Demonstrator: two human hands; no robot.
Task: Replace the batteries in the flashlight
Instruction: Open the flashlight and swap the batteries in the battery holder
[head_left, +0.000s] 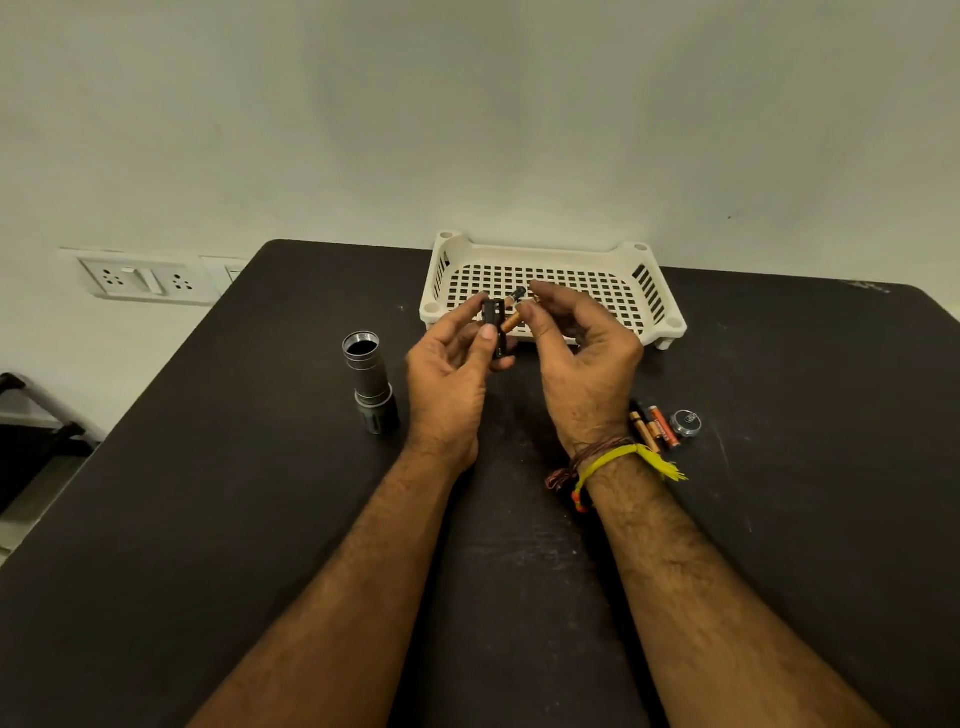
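My left hand grips a black battery holder above the table's middle. My right hand pinches a copper-and-black battery, which lies at an angle against the holder's top. The grey flashlight body stands on its head at the left, its open tail end facing up. To the right of my right wrist lie several loose batteries and the round tail cap.
A white perforated plastic tray sits at the far edge of the dark table, just behind my hands. Wall sockets are at the left, and a dark chair stands beside the table's left edge.
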